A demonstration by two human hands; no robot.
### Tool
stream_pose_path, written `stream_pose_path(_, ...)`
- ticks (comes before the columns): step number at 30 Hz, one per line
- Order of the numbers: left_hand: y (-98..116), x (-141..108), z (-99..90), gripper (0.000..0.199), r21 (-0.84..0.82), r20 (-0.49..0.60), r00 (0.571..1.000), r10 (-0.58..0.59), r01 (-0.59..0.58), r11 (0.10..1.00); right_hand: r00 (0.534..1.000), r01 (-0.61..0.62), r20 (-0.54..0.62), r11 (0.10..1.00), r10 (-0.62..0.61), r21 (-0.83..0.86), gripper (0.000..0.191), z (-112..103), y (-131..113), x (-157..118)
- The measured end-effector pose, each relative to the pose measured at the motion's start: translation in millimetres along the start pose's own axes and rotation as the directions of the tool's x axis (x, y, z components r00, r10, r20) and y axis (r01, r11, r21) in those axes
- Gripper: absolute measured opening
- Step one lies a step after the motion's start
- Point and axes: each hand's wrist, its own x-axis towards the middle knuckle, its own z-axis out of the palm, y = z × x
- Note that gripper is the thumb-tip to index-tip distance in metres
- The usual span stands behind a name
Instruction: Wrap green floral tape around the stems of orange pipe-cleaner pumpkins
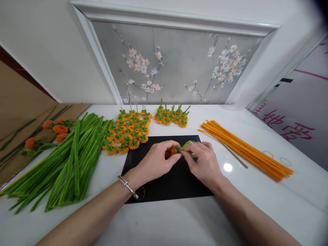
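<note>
Above a black mat [174, 184], my left hand [161, 155] is closed on a small orange chenille pumpkin [173, 150], mostly hidden by the fingers. A green chenille stem [186, 145] sticks out of its top, and my right hand [202, 159] pinches it close to the pumpkin. Fingertips of both hands nearly meet there. Something green and shiny [194, 154] shows partly beneath my right hand; its kind cannot be made out. Finished-looking orange pumpkins with green tops [128, 131] stand in rows beyond my left hand.
A smaller group of pumpkins with upright green stems [171, 114] stands at the back. Green chenille stems [77, 160] lie piled at left, beside orange flowers [60, 129]. Orange chenille stems [246, 150] lie at right, near rubber bands [285, 161]. A framed floral panel [174, 68] backs the table.
</note>
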Motion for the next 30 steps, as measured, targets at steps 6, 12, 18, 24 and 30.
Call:
stream_pose_path(6, -1.9, 1.7, 0.3, 0.021, -0.065, -0.007, 1.000, -0.015, 0.014, 0.998, 1.000, 0.009, -0.002, 1.000, -0.009, -0.009, 0.015, 1.0, -0.5, -0.7)
stream_pose_path(12, -4.7, 3.3, 0.7, 0.021, -0.107, 0.002, 0.999, -0.040, 0.040, 0.993, 1.000, 0.016, -0.007, 1.000, -0.016, -0.015, 0.013, 0.7, -1.6, -0.6)
stream_pose_path(18, -2.2, 3.5, 3.1, 0.014, -0.212, -0.045, 0.998, -0.043, 0.033, 0.977, 0.999, -0.003, -0.044, 1.000, 0.003, -0.010, 0.012, 1.2, -1.6, -0.8)
stream_pose_path(24, -2.4, 3.1, 4.5, 0.023, -0.369, -0.041, 0.994, -0.105, 0.083, 0.926, 0.999, 0.025, -0.025, 0.999, -0.024, 0.041, 0.009, 1.7, 1.0, -1.5)
stream_pose_path(30, -4.4, 3.2, 4.3, 0.022, -0.349, -0.042, 0.993, -0.109, 0.088, 0.933, 0.999, 0.045, -0.028, 0.997, -0.043, 0.068, 0.015, 1.0, 3.3, -0.7)
